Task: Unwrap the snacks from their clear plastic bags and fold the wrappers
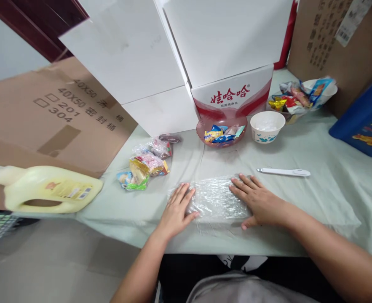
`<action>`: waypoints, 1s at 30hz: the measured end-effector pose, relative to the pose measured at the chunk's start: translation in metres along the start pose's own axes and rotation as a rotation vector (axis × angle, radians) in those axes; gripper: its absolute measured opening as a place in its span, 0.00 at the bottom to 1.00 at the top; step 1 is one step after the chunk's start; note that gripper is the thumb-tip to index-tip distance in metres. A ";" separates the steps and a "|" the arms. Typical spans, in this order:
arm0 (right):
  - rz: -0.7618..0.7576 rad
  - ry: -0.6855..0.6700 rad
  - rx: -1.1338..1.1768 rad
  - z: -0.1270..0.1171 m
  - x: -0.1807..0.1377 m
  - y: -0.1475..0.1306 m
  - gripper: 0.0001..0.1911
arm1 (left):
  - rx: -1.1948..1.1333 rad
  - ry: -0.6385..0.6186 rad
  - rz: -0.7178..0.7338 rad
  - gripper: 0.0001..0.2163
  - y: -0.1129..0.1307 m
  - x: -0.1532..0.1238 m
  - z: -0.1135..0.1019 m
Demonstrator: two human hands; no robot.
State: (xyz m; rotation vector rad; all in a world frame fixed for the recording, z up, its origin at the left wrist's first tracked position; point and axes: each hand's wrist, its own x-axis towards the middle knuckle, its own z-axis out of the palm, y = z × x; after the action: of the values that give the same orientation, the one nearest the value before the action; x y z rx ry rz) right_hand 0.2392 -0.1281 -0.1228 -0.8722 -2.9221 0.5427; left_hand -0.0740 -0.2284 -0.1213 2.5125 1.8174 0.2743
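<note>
A clear, crinkled plastic sheet (pixel 215 198), shiny like cling film, lies on the pale green tablecloth near the table's front edge. My left hand (pixel 177 208) rests flat on its left end, fingers stretched out. On the right end lies my right hand (pixel 257 200), its fingers spread and the thumb apart. Neither hand grips anything. Just beyond the right hand is a slim white utility knife (pixel 283 172). Whether anything lies under the plastic I cannot tell.
Several wrapped snacks (pixel 148 164) lie at the left. Behind are a pink bowl (pixel 222 141) of snacks, a paper bowl (pixel 267 132) and a heaped snack container (pixel 291 115). A yellow bottle (pixel 53 189), a blue container (pixel 362 122) and a cardboard box (pixel 59 113) flank the area.
</note>
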 end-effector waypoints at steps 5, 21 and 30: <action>-0.134 0.075 0.009 -0.016 -0.005 -0.020 0.45 | -0.106 0.140 0.116 0.22 0.004 -0.004 0.002; -0.083 0.018 0.029 -0.044 -0.019 -0.010 0.11 | 0.154 0.284 -0.167 0.13 -0.013 -0.008 -0.008; -0.030 0.025 0.093 -0.047 -0.019 -0.007 0.10 | -0.192 0.144 0.197 0.16 0.017 -0.016 -0.006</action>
State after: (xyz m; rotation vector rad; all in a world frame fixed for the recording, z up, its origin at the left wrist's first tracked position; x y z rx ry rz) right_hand 0.2580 -0.1291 -0.0748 -0.8174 -2.8563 0.6555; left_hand -0.0641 -0.2492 -0.1148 2.5934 1.5017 0.6198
